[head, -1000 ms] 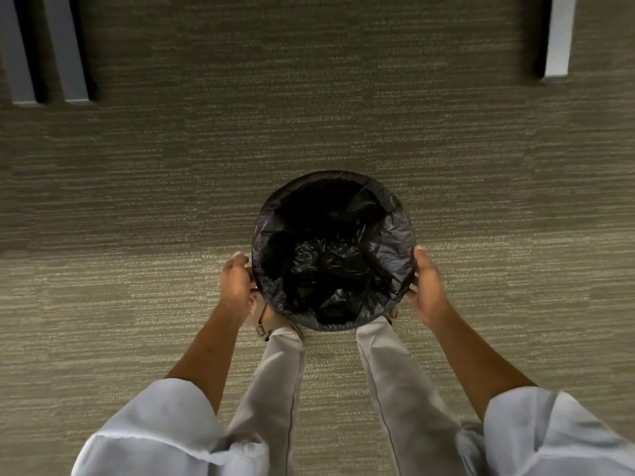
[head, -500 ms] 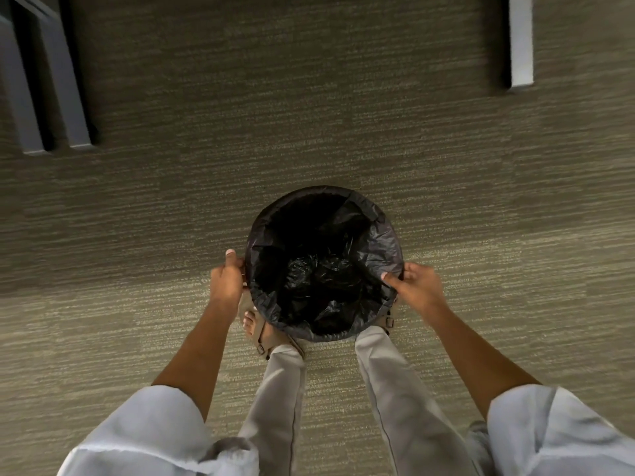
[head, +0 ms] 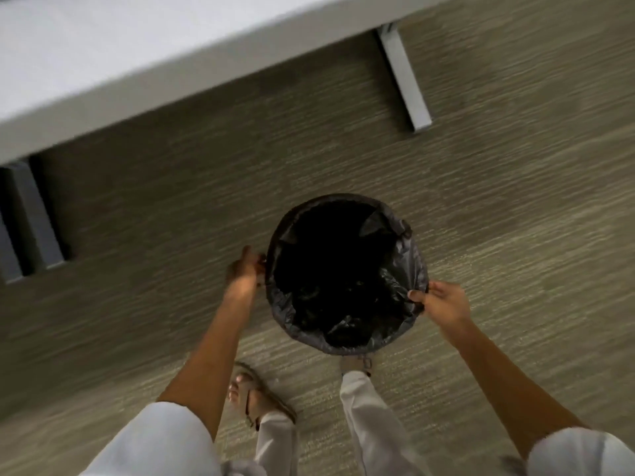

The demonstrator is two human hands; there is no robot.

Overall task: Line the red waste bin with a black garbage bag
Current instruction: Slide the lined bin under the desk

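A round waste bin stands on the carpet, its red wall hidden under the black garbage bag [head: 409,269], which lines the inside and folds over the rim all round. My left hand [head: 244,269] grips the bag's folded edge at the bin's left side. My right hand [head: 441,302] pinches the bag's edge at the right rim, thumb on the inside. The bag's bottom lies crumpled inside the bin.
A white desk top [head: 120,63] runs across the upper left, with a grey metal leg [head: 405,80] at the right and dark legs [head: 31,218] at the left. My two feet [head: 257,396] stand on the striped carpet just before the bin.
The view has swung up and tilted, bringing the desk top into sight. The bin sits further right and away from my feet. Both hands stay on the bag's rim.
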